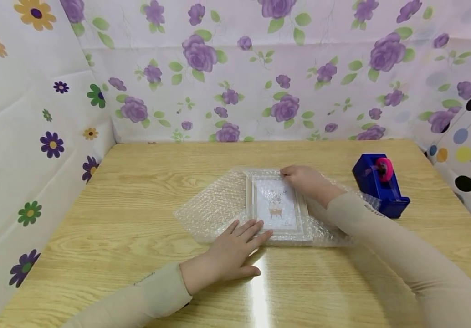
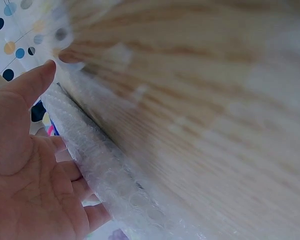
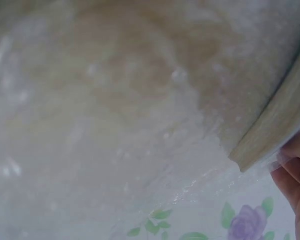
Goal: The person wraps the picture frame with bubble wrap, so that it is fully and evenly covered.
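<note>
A picture frame [image 1: 276, 207] with a small drawing in it lies face up on the table, with bubble wrap [image 1: 215, 202] over it and spreading out to both sides. My left hand [image 1: 235, 255] rests its straight, spread fingers on the wrap at the frame's near edge. In the left wrist view the palm of the left hand [image 2: 35, 175] shows beside the wrapped edge. At the far edge, my right hand [image 1: 307, 182] pinches the bubble wrap between thumb and fingers. The right wrist view has the right hand [image 3: 295, 167] by the frame's pale wooden side [image 3: 272, 125].
A blue tape dispenser [image 1: 379, 184] with a pink-cored roll stands at the right, close to the wrap's right end. The wood-grain table [image 1: 116, 228] meets flower-patterned cloth [image 1: 227, 68] at the back. Patterned sheets also hang at both sides.
</note>
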Demonstrator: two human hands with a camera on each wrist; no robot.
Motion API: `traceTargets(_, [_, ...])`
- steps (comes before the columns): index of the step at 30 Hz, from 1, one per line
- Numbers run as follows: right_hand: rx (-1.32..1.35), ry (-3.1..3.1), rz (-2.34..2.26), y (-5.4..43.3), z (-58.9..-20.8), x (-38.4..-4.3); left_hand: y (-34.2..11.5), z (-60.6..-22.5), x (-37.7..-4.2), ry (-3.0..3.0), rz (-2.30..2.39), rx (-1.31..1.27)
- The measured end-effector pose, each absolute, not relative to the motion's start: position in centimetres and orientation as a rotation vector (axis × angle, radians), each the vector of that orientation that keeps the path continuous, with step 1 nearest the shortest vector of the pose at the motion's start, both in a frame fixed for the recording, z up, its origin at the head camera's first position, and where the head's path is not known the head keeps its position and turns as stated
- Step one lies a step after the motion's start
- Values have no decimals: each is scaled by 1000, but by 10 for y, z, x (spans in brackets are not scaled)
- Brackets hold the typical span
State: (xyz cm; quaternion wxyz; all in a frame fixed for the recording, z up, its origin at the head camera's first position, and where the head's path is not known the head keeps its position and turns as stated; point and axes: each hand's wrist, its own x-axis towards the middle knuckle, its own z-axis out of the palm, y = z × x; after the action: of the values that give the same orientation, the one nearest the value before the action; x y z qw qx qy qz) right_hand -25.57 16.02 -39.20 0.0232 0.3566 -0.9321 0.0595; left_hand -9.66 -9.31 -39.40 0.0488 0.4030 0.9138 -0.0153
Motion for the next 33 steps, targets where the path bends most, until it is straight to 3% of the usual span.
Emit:
traceTargets(3, [1286, -2576, -223, 160, -395, -255, -93, -395, -97, 2785, -48, 1227])
traceTargets(7, [1304, -2542, -314, 158, -394, -254, -92, -395, -98, 2784, -56, 1222])
traceTargets(20, [1356, -2691, 133, 165, -397, -245, -92, -396, -97, 2787, -42, 1228])
traceTargets(33, [1291, -2799, 136, 152, -395, -225, -91, -395, -97, 2792, -23, 1225])
